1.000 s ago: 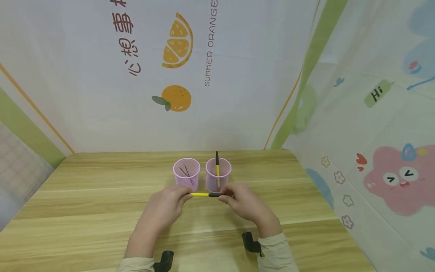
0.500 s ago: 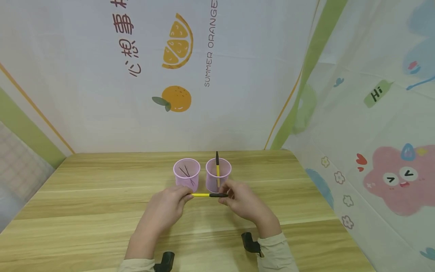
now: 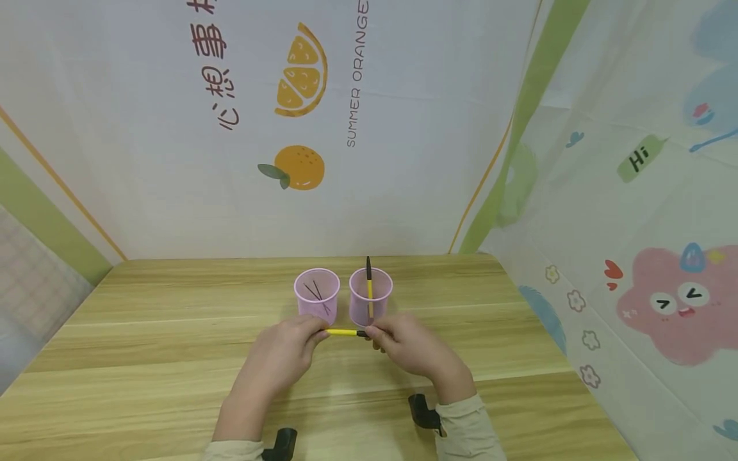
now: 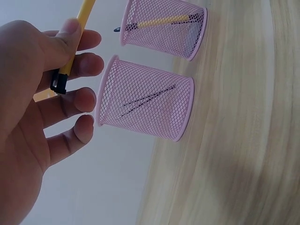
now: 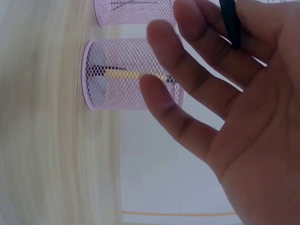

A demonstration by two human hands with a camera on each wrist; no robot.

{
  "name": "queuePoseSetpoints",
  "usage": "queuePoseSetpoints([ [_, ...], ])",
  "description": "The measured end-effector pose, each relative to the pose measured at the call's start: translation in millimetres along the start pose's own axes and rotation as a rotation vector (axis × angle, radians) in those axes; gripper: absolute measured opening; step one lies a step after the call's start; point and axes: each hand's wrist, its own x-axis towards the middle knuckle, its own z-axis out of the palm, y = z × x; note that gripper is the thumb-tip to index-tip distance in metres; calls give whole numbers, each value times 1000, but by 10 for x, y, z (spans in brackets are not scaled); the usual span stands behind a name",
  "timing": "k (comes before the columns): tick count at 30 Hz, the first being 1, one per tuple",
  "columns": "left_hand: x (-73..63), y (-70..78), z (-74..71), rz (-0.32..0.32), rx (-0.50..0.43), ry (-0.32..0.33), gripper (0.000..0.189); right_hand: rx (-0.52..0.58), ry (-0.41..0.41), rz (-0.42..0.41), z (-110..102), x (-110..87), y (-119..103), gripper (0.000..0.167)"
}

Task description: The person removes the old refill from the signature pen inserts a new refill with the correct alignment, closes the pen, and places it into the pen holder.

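A yellow pen with black ends lies sideways between my two hands, in front of two pink mesh cups. My left hand pinches its yellow barrel with thumb and forefinger; in the left wrist view a black end with a clip sticks out past the thumb. On the other side, my right hand pinches the black section, whose tapered tip shows among the fingers in the right wrist view. Thin black sticks lean inside the left cup. Another yellow-and-black pen stands in the right cup.
The cups stand side by side on a wood-grain table. Behind it hangs a white printed cloth, with another patterned cloth at the right. Black angled pieces stick out at both wrists.
My right fingers loosened, baring the pen's black tip, then pinched the black section again farther left. The left hand stays almost still, and both cups keep their places.
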Motion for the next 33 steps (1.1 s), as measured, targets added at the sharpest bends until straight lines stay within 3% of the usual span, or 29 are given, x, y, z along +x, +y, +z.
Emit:
queuePoseSetpoints([
  [9, -21, -2, 5, -4, 2, 8, 6, -4, 29, -11, 7, -12, -46, 16],
  [25, -26, 32, -49, 3, 7, 14, 6, -19, 95, -43, -18, -24, -80, 5],
  [33, -44, 61, -45, 72, -6, 56, 14, -72, 137, -82, -9, -21, -88, 10],
])
